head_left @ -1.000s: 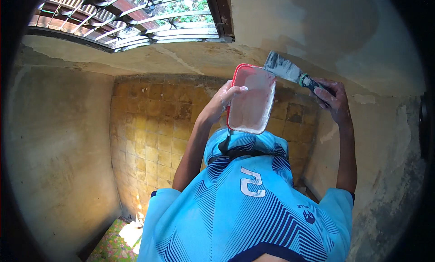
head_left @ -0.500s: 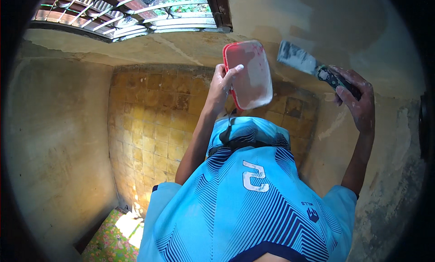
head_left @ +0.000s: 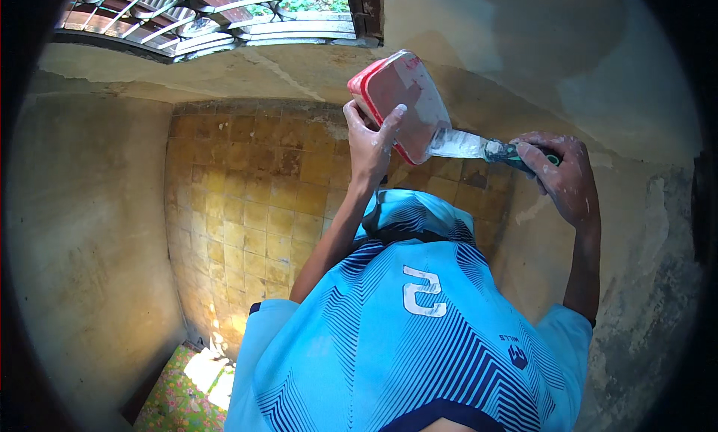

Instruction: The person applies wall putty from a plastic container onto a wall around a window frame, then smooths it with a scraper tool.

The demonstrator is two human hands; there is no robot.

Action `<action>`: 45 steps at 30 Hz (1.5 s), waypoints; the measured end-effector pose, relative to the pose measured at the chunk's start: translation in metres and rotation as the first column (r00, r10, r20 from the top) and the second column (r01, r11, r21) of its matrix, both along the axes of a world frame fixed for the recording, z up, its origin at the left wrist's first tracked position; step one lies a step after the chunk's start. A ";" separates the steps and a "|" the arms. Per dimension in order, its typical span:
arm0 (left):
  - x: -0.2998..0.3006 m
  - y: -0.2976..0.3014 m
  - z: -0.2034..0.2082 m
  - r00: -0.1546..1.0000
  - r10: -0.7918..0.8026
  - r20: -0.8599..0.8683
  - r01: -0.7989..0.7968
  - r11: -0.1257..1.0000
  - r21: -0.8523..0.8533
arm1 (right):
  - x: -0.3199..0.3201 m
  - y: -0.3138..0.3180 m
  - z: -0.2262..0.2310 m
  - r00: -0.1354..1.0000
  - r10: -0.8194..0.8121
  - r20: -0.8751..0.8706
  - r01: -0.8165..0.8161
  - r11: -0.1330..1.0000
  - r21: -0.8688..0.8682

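Note:
My left hand (head_left: 372, 137) is closed on the left side of a red-rimmed plastic tub (head_left: 400, 96), thumb over its edge. The tub is tilted, and a pale, smeared paste coats its inside. My right hand (head_left: 562, 170) grips the dark green and black handle of a putty knife (head_left: 460, 144). Its wide metal blade, streaked with white, points left and meets the tub's lower right edge. White specks dot both hands.
Ahead is a plastered wall (head_left: 479, 51) with a darker damp-looking patch, beside a barred window (head_left: 262, 25). Yellow-brown tiles (head_left: 254, 200) cover the floor. A flowered green cloth (head_left: 176, 395) lies at lower left. Bare walls stand on both sides.
My right hand has brought the putty knife down and left, from beside the wall to the tub's edge. My left hand has tilted the tub and shifted it slightly left.

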State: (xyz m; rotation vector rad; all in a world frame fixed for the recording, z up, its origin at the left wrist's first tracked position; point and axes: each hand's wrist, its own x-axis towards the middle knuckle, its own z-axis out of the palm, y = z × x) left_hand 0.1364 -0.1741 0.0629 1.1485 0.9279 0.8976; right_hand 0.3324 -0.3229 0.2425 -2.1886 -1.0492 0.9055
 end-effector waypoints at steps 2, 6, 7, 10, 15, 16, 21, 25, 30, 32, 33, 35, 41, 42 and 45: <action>0.000 0.002 0.004 1.000 0.001 -0.016 -0.001 1.000 0.013 | -0.003 0.001 -0.002 0.989 0.082 0.125 -0.093 0.992 0.080; -0.001 0.013 0.005 0.996 -0.083 -0.022 0.082 0.996 -0.041 | -0.010 0.012 0.019 0.844 0.289 0.452 -0.401 0.899 0.174; -0.001 0.017 0.003 0.991 -0.121 -0.065 0.120 0.993 -0.018 | -0.013 0.018 0.024 0.844 0.290 0.451 -0.402 0.899 0.174; 0.000 0.025 0.010 0.963 -0.239 -0.126 0.228 0.969 -0.099 | -0.022 0.041 0.035 0.647 0.533 0.545 -0.628 0.778 -0.015; 0.004 0.030 0.016 0.908 -0.382 -0.174 0.357 0.920 -0.160 | -0.028 0.064 0.035 0.453 0.683 0.573 -0.825 0.564 -0.020; 0.005 0.031 0.017 0.892 -0.415 -0.182 0.383 0.905 -0.185 | -0.027 0.068 0.032 0.419 0.697 0.582 -0.858 0.514 0.001; 0.002 0.037 -0.007 0.890 -0.442 -0.111 0.406 0.879 -0.251 | -0.007 0.097 0.011 0.339 0.750 0.568 -0.940 0.301 0.163; 0.002 0.038 -0.014 0.905 -0.417 -0.082 0.366 0.863 -0.348 | 0.003 0.117 0.024 0.400 0.848 0.346 -0.914 0.394 0.091; 0.008 0.034 -0.012 0.904 -0.378 -0.199 0.285 0.881 -0.377 | -0.002 0.146 0.025 0.330 0.892 0.308 -0.908 0.389 -0.156; 0.012 0.033 -0.015 0.898 -0.366 -0.245 0.264 0.892 -0.367 | -0.013 0.167 0.028 0.287 0.924 0.253 -0.889 0.355 -0.289; 0.011 0.032 -0.020 0.887 -0.364 -0.285 0.259 0.902 -0.345 | -0.015 0.176 0.028 0.247 0.950 0.189 -0.857 0.305 -0.416; 0.014 0.029 -0.022 0.873 -0.365 -0.324 0.263 0.911 -0.319 | -0.005 0.185 0.010 0.257 0.932 0.257 -0.881 0.335 -0.333; 0.015 0.019 -0.031 0.882 -0.296 -0.366 0.174 0.928 -0.329 | 0.001 0.221 -0.015 0.181 0.982 0.062 -0.909 0.191 -0.370; 0.014 0.018 -0.034 0.886 -0.282 -0.367 0.157 0.929 -0.334 | 0.007 0.228 -0.025 0.166 0.986 -0.032 -0.939 0.148 -0.311; 0.018 0.015 -0.035 0.895 -0.248 -0.371 0.115 0.931 -0.346 | 0.022 0.242 -0.047 0.187 0.954 -0.233 -0.964 0.132 -0.233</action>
